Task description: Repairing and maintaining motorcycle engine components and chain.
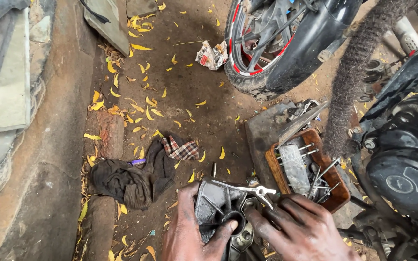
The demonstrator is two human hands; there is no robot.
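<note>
Greasy metal engine cover is lying on the dirt ground under both hands. I am gripping it with my left hand, thumb in its round opening, while my right hand is closing on circlip pliers pointing leftward across it, beside the wooden tray.

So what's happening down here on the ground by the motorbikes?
A person crouches over a dark metal engine cover on the dirt. The left hand grips it, thumb in its round opening, while the right hand holds silver pliers against its top. A wooden tray of bolts sits beside them, with a dirty rag nearby.
</note>
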